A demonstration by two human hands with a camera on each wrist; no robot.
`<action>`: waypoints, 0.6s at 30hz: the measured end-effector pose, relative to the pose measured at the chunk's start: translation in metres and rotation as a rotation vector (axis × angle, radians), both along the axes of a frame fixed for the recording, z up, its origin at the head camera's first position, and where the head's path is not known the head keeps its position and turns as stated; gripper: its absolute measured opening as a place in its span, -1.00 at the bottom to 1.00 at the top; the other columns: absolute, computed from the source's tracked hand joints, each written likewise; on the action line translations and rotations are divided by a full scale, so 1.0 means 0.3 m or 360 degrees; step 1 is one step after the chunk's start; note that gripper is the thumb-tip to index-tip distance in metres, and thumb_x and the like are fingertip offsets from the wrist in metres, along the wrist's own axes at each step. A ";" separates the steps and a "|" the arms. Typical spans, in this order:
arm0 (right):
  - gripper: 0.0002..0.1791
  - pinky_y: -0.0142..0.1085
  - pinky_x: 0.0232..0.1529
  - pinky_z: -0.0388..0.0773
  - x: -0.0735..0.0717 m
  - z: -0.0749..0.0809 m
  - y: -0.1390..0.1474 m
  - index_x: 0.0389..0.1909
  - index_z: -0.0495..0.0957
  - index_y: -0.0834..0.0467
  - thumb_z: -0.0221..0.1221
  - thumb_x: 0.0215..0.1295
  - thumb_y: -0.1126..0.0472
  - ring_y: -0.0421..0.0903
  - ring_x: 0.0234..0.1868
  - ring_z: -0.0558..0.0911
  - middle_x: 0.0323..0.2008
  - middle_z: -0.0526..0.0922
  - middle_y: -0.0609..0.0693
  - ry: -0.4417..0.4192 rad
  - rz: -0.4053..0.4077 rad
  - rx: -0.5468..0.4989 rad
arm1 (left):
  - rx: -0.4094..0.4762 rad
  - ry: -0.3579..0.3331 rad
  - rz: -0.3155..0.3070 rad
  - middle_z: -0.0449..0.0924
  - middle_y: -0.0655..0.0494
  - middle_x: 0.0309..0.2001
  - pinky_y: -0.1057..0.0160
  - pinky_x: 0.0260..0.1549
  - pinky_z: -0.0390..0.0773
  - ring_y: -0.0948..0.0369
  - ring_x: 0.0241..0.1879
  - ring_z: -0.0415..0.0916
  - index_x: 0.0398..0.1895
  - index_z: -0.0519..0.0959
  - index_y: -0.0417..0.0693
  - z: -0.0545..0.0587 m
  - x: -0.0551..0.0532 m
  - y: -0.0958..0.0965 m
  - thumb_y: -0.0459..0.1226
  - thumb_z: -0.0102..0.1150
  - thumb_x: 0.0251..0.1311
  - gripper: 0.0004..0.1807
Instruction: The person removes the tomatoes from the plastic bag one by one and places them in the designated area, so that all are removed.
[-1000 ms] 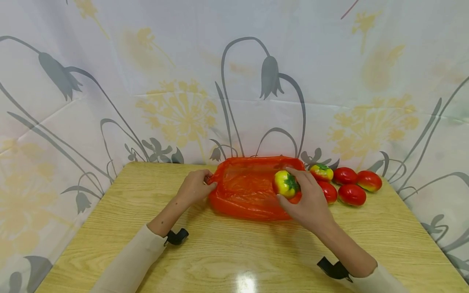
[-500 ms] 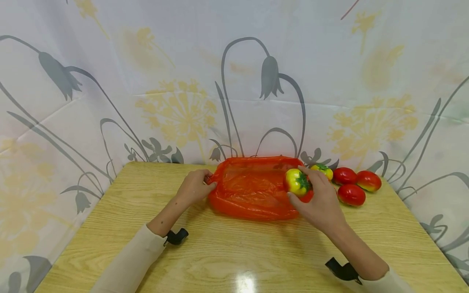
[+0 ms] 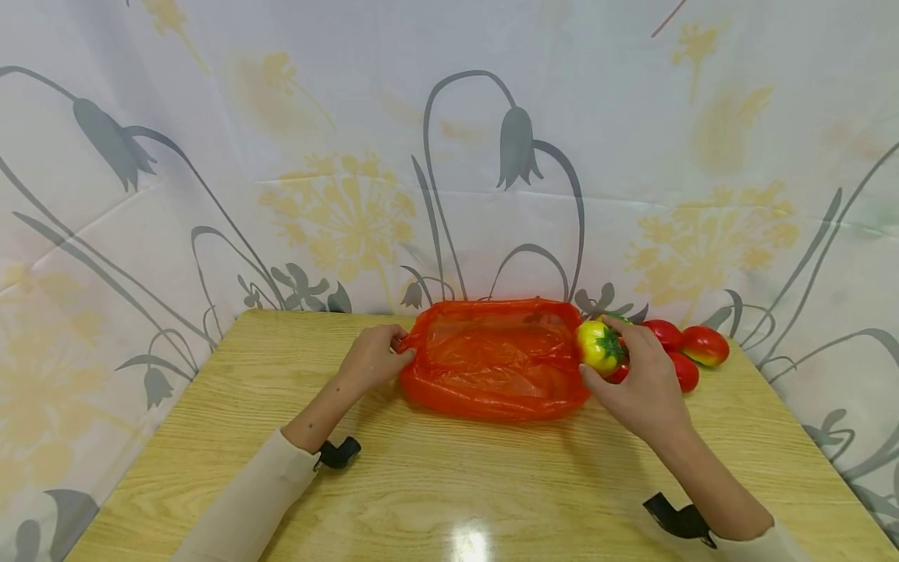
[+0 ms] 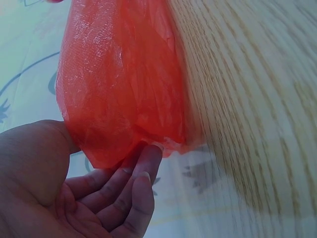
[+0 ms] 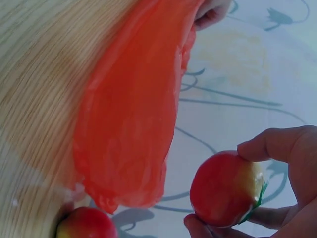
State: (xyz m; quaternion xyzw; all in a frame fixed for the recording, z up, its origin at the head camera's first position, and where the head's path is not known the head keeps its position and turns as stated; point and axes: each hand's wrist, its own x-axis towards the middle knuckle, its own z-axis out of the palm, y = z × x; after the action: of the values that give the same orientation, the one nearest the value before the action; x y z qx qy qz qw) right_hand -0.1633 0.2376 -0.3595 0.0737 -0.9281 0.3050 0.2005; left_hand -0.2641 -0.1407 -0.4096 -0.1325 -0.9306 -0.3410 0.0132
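Note:
An open-mouthed red plastic bag (image 3: pixel 485 390) lies spread on the wooden table. At its left edge my left hand (image 3: pixel 372 359) pinches the film between thumb and fingers; the left wrist view shows the bag (image 4: pixel 124 84) close up, with the lower fingers loosely bent. My right hand (image 3: pixel 642 382) holds a glossy tomato (image 3: pixel 599 348), yellow around its green calyx, by thumb and fingertips at the bag's right edge. From the right wrist view the tomato (image 5: pixel 223 188) shows a red side and is apart from the bag.
Right of the bag, several red and yellow fruits lie grouped, including a far-right one (image 3: pixel 705 346) and a nearer one (image 3: pixel 684 371), partly behind my right hand. A flower-patterned cloth (image 3: pixel 351 156) hangs behind the wooden table (image 3: pixel 421 492).
My right hand has moved right with the tomato, from over the bag's opening to its right edge, now covering part of the fruit group. My left hand has stayed in place.

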 end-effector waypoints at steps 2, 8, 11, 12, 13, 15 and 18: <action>-0.18 0.35 0.09 0.61 0.002 -0.003 0.017 0.45 0.40 0.27 0.48 0.18 0.19 0.33 0.18 0.50 0.29 0.48 0.34 -0.0002 -0.0026 0.0005 | 0.0000 0.0002 -0.0001 0.68 0.04 -0.33 0.31 -0.50 0.56 0.18 -0.48 0.50 -0.05 0.72 -0.22 0.000 -0.001 0.000 -0.25 0.36 0.35 -0.76; -0.18 0.40 0.12 0.55 0.009 -0.005 0.070 0.43 0.40 0.34 0.49 0.17 0.20 0.37 0.20 0.47 0.26 0.49 0.39 0.0036 -0.0076 0.0027 | -0.0001 0.0007 0.0001 0.68 0.03 -0.32 0.31 -0.49 0.56 0.17 -0.46 0.51 -0.05 0.72 -0.22 0.000 -0.002 0.002 -0.25 0.36 0.35 -0.77; -0.18 0.42 0.14 0.52 0.013 -0.007 0.096 0.42 0.40 0.36 0.49 0.18 0.20 0.39 0.20 0.46 0.28 0.48 0.40 0.0033 -0.0103 0.0041 | -0.0003 0.0006 0.0001 0.69 0.03 -0.32 0.31 -0.49 0.56 0.17 -0.46 0.50 -0.05 0.72 -0.22 0.000 -0.003 0.002 -0.25 0.36 0.35 -0.77; -0.18 0.43 0.14 0.51 0.014 -0.008 0.105 0.42 0.40 0.36 0.48 0.18 0.20 0.39 0.21 0.46 0.28 0.48 0.41 0.0030 -0.0110 0.0040 | -0.0006 0.0005 0.0001 0.69 0.03 -0.32 0.30 -0.49 0.56 0.17 -0.46 0.50 -0.05 0.72 -0.22 0.000 -0.002 0.002 -0.25 0.36 0.35 -0.77; -0.19 0.43 0.14 0.51 0.015 -0.009 0.114 0.43 0.40 0.35 0.48 0.19 0.20 0.39 0.20 0.46 0.28 0.48 0.41 0.0025 -0.0121 0.0043 | -0.0009 0.0003 0.0003 0.69 0.03 -0.32 0.30 -0.49 0.56 0.17 -0.46 0.50 -0.05 0.72 -0.22 0.001 -0.002 0.002 -0.24 0.36 0.35 -0.77; -0.19 0.42 0.13 0.51 0.018 -0.010 0.131 0.44 0.39 0.34 0.46 0.21 0.18 0.40 0.19 0.46 0.28 0.48 0.43 0.0011 -0.0145 0.0050 | -0.0015 -0.0007 0.0008 0.69 0.03 -0.31 0.31 -0.50 0.55 0.17 -0.46 0.50 -0.05 0.72 -0.22 0.001 -0.001 0.002 -0.24 0.36 0.35 -0.76; -0.19 0.41 0.09 0.52 0.022 -0.010 0.156 0.46 0.38 0.33 0.45 0.23 0.17 0.40 0.17 0.46 0.24 0.49 0.43 -0.0008 -0.0173 0.0060 | -0.0016 -0.0023 0.0016 0.69 0.03 -0.30 0.31 -0.50 0.55 0.17 -0.46 0.50 -0.04 0.71 -0.21 0.000 -0.001 0.001 -0.24 0.36 0.36 -0.76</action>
State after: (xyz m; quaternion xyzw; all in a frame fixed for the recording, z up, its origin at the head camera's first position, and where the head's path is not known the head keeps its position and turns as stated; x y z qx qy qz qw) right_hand -0.1567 0.2843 -0.3624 0.0261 -0.9368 0.2764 0.2130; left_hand -0.2643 -0.1403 -0.4096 -0.1255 -0.9330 -0.3372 0.0076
